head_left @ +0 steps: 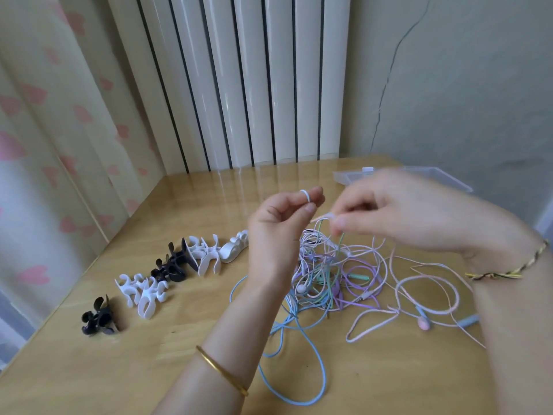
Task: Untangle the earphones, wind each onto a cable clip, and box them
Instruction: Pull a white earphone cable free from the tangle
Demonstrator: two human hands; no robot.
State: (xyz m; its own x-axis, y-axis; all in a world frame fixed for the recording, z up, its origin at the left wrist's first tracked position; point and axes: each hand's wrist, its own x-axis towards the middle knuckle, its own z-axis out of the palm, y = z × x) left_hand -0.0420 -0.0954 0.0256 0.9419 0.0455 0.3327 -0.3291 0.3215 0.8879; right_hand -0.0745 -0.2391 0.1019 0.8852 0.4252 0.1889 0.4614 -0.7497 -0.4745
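Two hands lift cable ends above a tangled heap of pastel earphone cables (338,280) on a wooden table (119,369).
Left hand (281,217) pinches a white loop; right hand (398,211) pinches a pink end. Black and white plastic cable clips (167,274) lie left; a clear plastic box (419,175) sits far right.

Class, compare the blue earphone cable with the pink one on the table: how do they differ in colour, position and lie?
The blue cable is pale blue; the pink cable is pale pink. The blue cable trails toward the near edge in one long open loop, whereas the pink cable spreads to the right in several rounder loops. Both are thin and run back into the same tangle on the wooden table.
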